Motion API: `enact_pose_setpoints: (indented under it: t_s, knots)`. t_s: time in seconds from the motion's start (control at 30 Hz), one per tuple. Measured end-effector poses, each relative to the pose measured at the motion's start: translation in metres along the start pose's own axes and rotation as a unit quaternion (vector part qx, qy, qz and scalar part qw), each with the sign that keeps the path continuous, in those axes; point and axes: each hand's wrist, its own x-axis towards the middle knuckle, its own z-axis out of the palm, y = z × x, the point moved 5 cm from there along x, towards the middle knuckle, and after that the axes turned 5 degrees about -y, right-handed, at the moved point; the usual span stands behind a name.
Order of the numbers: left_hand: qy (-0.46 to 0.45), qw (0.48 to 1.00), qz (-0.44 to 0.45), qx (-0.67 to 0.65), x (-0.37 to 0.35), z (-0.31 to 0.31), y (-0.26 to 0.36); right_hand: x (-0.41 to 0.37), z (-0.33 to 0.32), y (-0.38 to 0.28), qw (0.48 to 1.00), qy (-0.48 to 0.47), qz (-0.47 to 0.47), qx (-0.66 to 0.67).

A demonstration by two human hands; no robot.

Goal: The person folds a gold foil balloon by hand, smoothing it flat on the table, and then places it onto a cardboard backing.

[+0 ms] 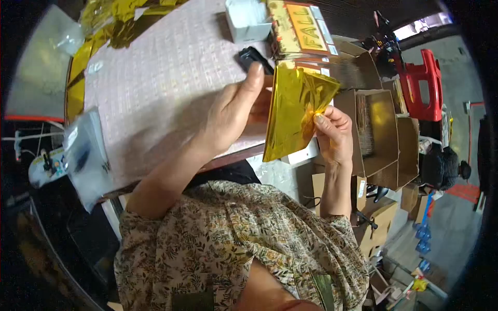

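A pale bench [155,78] fills the upper left while, right of centre, the right hand [334,129] pinches gold foil [290,116] by its right side and the left hand [231,116], thumb spread, flanks its left.

On the table [161,67], one white container [251,33] and one black object [250,56] are counted. Around its near right corner, one gold foil packet [293,106], one left hand [231,116], one right hand [334,135] are seen; farther right, one red stool [434,85] and at least two open cartons [383,122].

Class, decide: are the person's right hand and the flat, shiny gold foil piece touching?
Touching. The head view shows the right hand pinching the flat, shiny gold foil piece, which puckers there.
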Motion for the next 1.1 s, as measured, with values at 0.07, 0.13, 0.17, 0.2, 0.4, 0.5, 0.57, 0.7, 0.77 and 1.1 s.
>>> enact_pose_setpoints:
  t_s: [0.07,0.13,0.17,0.2,0.4,0.5,0.57,0.7,0.77,1.1]
  knots:
    - [-0.027,0.995,-0.028,-0.088,0.006,0.010,0.003,-0.006,-0.014,-0.003,1.000,0.009,-0.027,0.002]
    - [-0.050,0.995,-0.017,-0.082,0.022,0.012,0.004,-0.011,-0.028,-0.005,0.997,0.023,-0.072,0.020]
    - [-0.031,0.994,0.104,-0.003,0.041,0.009,0.005,-0.013,-0.032,-0.009,0.996,0.024,-0.079,0.022]
    - [0.005,0.984,0.134,0.120,0.054,0.006,-0.001,-0.016,-0.036,-0.014,0.994,0.042,-0.096,0.039]
    - [0.144,0.777,0.314,0.527,0.139,0.020,-0.015,-0.028,-0.066,-0.022,0.982,0.109,-0.125,0.088]
    - [0.165,0.740,0.301,0.579,0.159,0.022,-0.028,-0.032,-0.077,-0.020,0.981,0.121,-0.125,0.090]
    - [0.135,0.722,0.279,0.619,0.160,0.025,-0.033,-0.034,-0.080,-0.020,0.981,0.095,-0.132,0.107]
    - [0.101,0.782,0.261,0.556,0.156,0.023,-0.028,-0.037,-0.098,-0.005,0.980,0.112,-0.121,0.113]
    - [0.125,0.778,0.279,0.549,0.153,0.018,-0.024,-0.033,-0.092,-0.003,0.980,0.103,-0.115,0.126]
    - [0.287,0.642,0.487,0.518,0.120,0.035,0.070,-0.056,-0.114,-0.010,0.986,0.110,-0.128,0.003]
